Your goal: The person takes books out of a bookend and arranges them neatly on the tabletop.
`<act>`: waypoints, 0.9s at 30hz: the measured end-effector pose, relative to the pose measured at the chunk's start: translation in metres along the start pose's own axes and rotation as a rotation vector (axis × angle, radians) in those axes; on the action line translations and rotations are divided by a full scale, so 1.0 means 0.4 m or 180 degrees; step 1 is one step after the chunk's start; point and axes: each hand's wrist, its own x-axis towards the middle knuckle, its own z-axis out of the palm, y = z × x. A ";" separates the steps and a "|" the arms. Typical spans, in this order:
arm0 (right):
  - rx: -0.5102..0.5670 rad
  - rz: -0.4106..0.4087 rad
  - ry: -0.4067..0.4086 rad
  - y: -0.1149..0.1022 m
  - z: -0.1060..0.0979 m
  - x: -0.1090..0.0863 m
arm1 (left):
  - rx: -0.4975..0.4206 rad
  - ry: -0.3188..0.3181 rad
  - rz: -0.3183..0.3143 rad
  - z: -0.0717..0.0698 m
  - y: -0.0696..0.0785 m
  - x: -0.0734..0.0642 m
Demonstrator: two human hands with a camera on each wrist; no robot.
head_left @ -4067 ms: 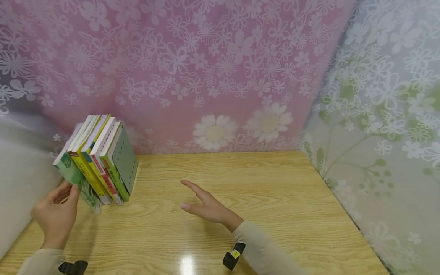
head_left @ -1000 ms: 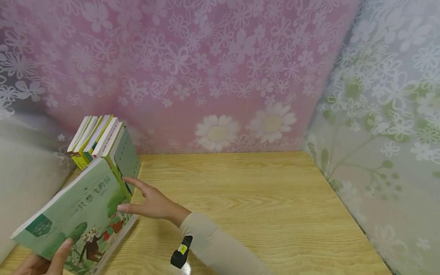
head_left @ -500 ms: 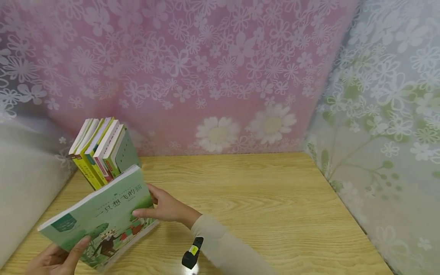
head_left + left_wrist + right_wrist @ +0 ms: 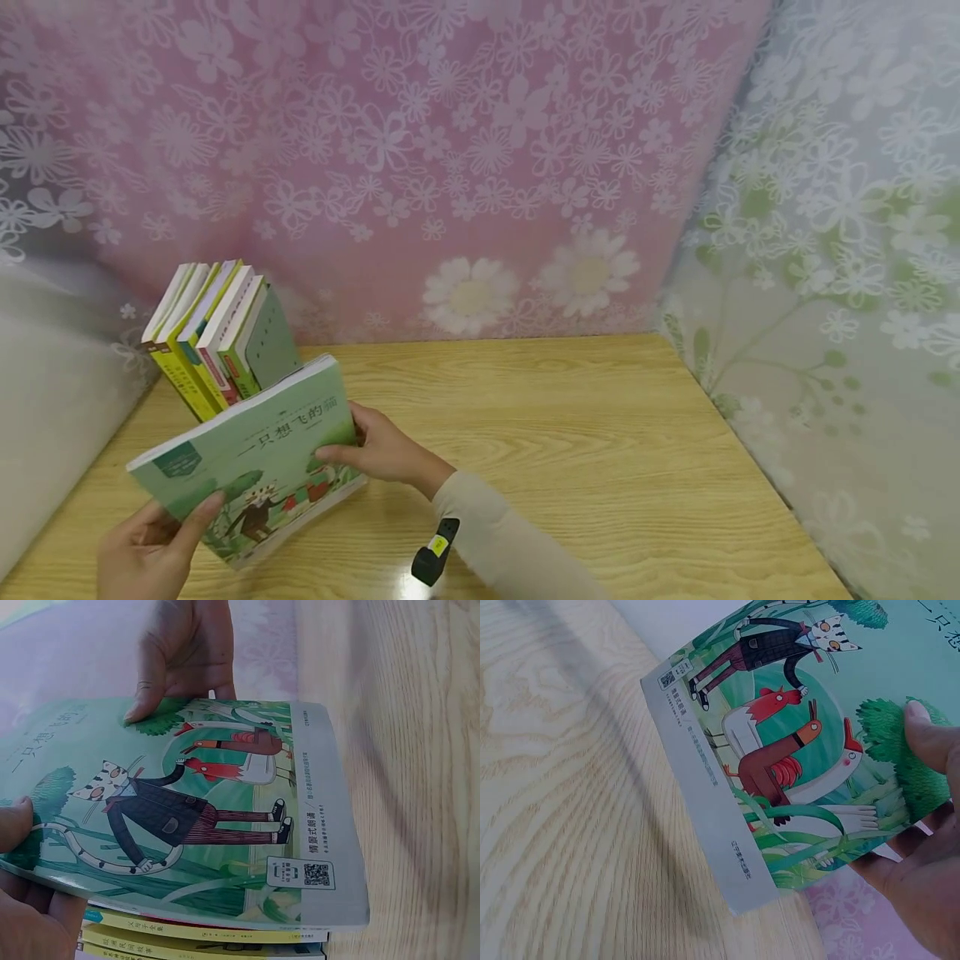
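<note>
A thin green picture book (image 4: 262, 467) is held between both hands, tilted, its front cover facing up toward me. The cover carries a cat in a dark jacket and several birds, plainest in the right wrist view. My left hand (image 4: 153, 542) grips the book's left edge, thumb on the cover and fingers behind. On the opposite edge my right hand (image 4: 386, 446) pinches it the same way, thumb on the printed tree. Behind the held book, a row of upright books (image 4: 213, 333) leans at the left, its lower part partly hidden.
The row ends at its right in a grey-green cover with small holes (image 4: 273, 337). A wooden table (image 4: 555, 433) spreads below. Pink flowered cloth (image 4: 480, 167) hangs at the back, with pale flowered cloth (image 4: 840, 250) on the right and a whitish one (image 4: 52, 392) on the left.
My left hand drew the green book out from the row's left end and turned its cover up. My right hand came over and took its right edge; the book then shifted right.
</note>
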 end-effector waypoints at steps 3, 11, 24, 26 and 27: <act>-0.0052 0.0013 0.0019 0.005 -0.010 -0.006 | 0.0067 -0.0103 -0.0122 0.003 -0.004 0.010; -0.0110 0.0138 0.0022 0.006 -0.037 -0.027 | 0.0159 -0.0562 -0.0077 0.001 -0.017 0.035; -0.0320 0.0140 -0.0086 -0.012 -0.077 -0.059 | -0.0265 -0.1104 -0.0125 0.021 -0.012 0.071; -0.0309 0.0172 -0.0061 -0.015 -0.086 -0.063 | -0.0458 -0.1162 -0.0141 0.029 -0.008 0.076; -0.0284 0.0194 -0.0046 -0.016 -0.090 -0.065 | -0.0564 -0.1179 -0.0166 0.034 -0.007 0.078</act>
